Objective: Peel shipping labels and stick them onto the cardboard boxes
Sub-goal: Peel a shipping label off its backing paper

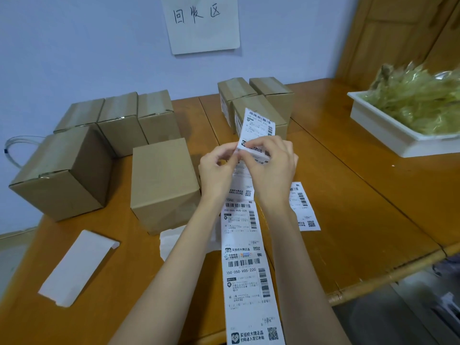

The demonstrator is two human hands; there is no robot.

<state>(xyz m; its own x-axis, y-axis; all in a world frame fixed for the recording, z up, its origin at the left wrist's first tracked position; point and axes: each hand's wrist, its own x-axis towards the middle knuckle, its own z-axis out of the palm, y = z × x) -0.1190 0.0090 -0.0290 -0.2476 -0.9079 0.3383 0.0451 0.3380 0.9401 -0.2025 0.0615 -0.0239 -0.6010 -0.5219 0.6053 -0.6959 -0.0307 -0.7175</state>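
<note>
A long strip of printed shipping labels (245, 272) hangs from my hands down over the table's front edge. My left hand (217, 170) and my right hand (272, 166) pinch the strip's top end together, where one label (260, 127) stands up, bent away from the backing. An unlabelled cardboard box (163, 185) stands just left of my left hand. Several more plain boxes (119, 123) are grouped at the back left. Three boxes (257, 105) behind my hands carry labels on their left faces.
An empty white backing sheet (77, 267) lies at the front left, and another crumpled one (171, 240) under my left forearm. A loose label (305, 207) lies right of my right arm. A white tray (388, 130) of yellowish plastic wrap sits far right. A paper sign (201, 23) hangs on the wall.
</note>
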